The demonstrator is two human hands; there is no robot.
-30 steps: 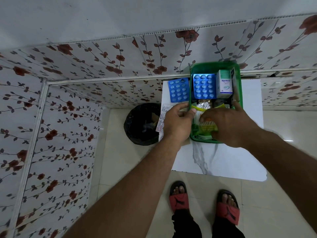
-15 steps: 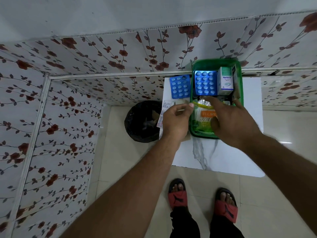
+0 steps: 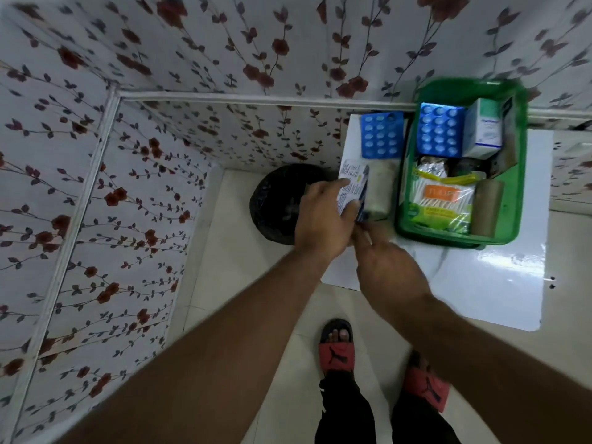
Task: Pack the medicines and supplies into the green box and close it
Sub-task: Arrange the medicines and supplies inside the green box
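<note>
The green box (image 3: 404,200) stands open on the white table (image 3: 487,283) against the wall. Inside lie a blue blister pack (image 3: 440,131), a white medicine carton (image 3: 483,129), a cotton-bud packet (image 3: 440,200), a brown bandage roll (image 3: 487,208) and a foil strip (image 3: 431,166). Left of the box, on the table, rest a second blue blister pack (image 3: 381,134) and a whitish roll (image 3: 379,190). My left hand (image 3: 320,222) grips a white printed tablet strip (image 3: 352,181) at the table's left edge. My right hand (image 3: 384,264) reaches to the strip's lower end, its fingers blurred.
A black waste bin (image 3: 275,203) sits on the floor just left of the table, under my left hand. Floral wall panels close in behind and on the left. My feet in red sandals (image 3: 336,350) stand on the tiled floor in front of the table.
Both hands have left the box and moved left. My left hand has picked up the printed tablet strip, and my right hand has come out of the box toward it.
</note>
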